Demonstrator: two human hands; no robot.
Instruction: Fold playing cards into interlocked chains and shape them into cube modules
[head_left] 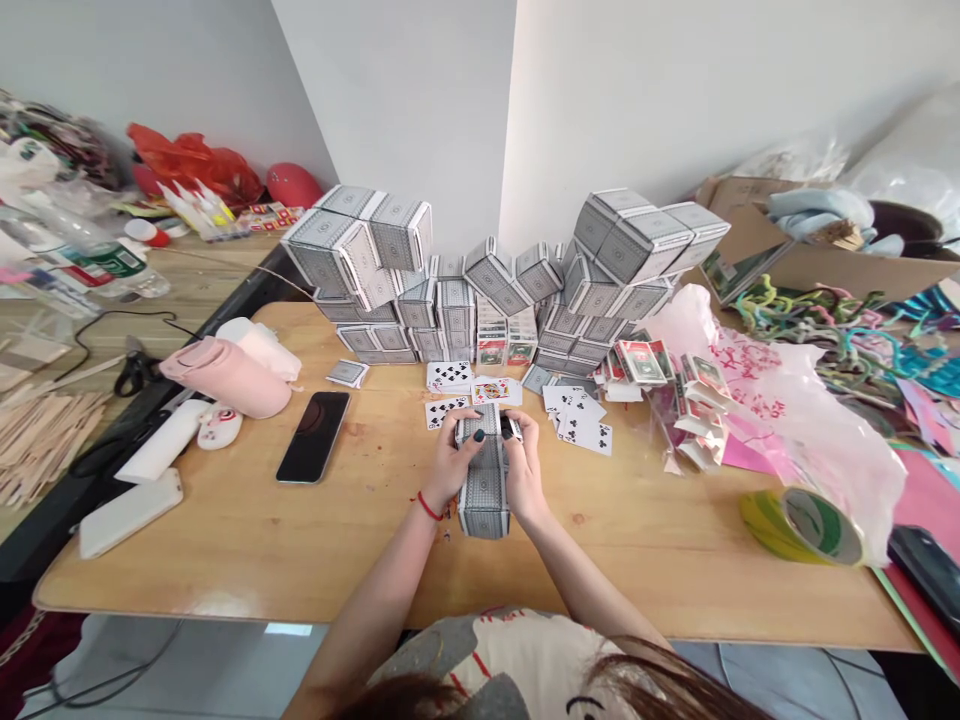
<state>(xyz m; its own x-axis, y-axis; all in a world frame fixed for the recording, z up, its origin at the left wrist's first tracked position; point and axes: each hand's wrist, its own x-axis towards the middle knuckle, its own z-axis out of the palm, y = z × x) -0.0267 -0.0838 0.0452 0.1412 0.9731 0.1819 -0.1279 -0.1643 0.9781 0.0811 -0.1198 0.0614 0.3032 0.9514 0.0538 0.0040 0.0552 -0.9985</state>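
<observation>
Both hands meet at the middle of the table around a block of playing cards point(484, 490), grey patterned backs facing out. My left hand point(452, 455) grips its left side, thumb on top, a red string at the wrist. From the right, my right hand point(525, 460) closes on the block's far end. Just beyond lie loose cards: a face-up pile of spades point(450, 375), a red court card point(492, 391) and fanned clubs point(589, 432). Behind them rise stacked card blocks, a left stack point(352, 250) and a right stack point(630, 240), with card boxes point(506, 345) between.
A black phone point(313, 437), a pink rolled pouch point(225, 375) and a white power bank point(131, 513) lie left. On the right are opened card boxes point(701, 405), a tape roll point(802, 527) and a plastic bag point(840, 430). The table's front edge point(225, 612) runs close to me.
</observation>
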